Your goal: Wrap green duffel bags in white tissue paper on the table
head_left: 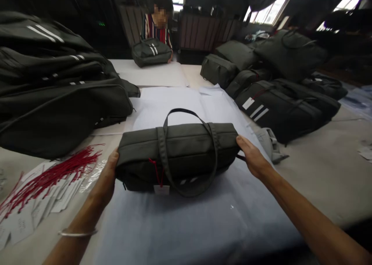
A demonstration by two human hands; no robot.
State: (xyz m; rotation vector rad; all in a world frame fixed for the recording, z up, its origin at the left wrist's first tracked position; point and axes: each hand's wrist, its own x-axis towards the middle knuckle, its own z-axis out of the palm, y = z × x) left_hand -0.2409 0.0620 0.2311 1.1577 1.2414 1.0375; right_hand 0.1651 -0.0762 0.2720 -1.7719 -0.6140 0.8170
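A dark green duffel bag (188, 146) with two looped handles is held by its ends above the white sheets (203, 226). My left hand (104, 179) grips the bag's left end, the thumb on top near the corner. The right end is gripped by my right hand (252, 156), its thumb pressed on the upper corner. From the bag's front hangs a white tag (161, 189) on a red cord, beside white stripes partly covered by a handle.
Stacked dark bags (58, 109) rise at the left; more bags (276, 106) lie at the right, near a grey-white tool (269, 142). White tags with red cords (55, 187) lie at the lower left. Across the table, a person (158, 28) is behind another bag (151, 52).
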